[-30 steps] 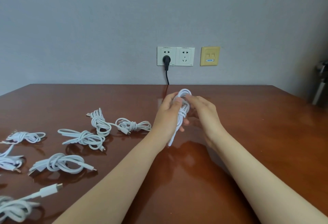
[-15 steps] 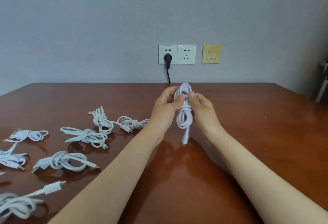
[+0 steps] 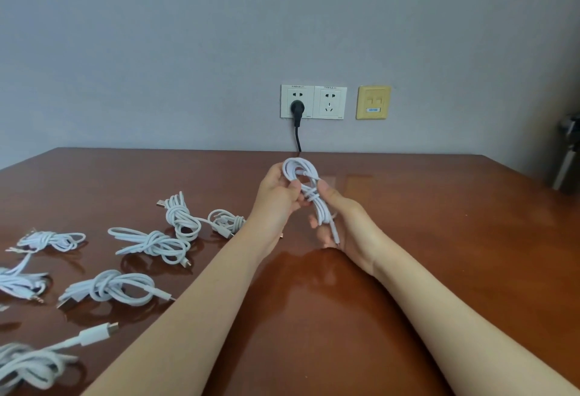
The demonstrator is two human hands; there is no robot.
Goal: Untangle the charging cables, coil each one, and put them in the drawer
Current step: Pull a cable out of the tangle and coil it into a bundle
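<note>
**Grip:** left hand (image 3: 276, 198) pinches the held cable (image 3: 306, 190) between thumb and curled fingers, just under its top loop. Right hand (image 3: 348, 223) closes on the wrapped waist from the 3 o'clock side, thumb on the front and fingers behind. Both hands grip the one bundle.

**Held cable:** white, coiled into a narrow bundle with turns wound across its middle. It sits close to frame centre, raised over the far half of the table. The long axis runs about 11 o'clock to 5 o'clock, near upright. The loop end points up toward the wall. The free tail hangs at the 5 o'clock end in front of the right palm, connector tip pointing down.

**Wall** (image 3: 188, 35): grey-blue, fills the upper frame.

**Table** (image 3: 455, 239): glossy red-brown wood that reflects the forearms.

**Coiled cables** (image 3: 150, 243): several white bundles lie on the table, from 7 to 9 o'clock of the held cable. The nearest bundle (image 3: 226, 220) lies just beside the left wrist.

**Double socket** (image 3: 329, 102): on the wall at 12 o'clock of the held cable.

**Yellow plate** (image 3: 373, 102): at 3 o'clock of the socket, near it but apart.

**Black plug** (image 3: 296, 108): in the left outlet, with its cord dropping to the table's far edge.
</note>
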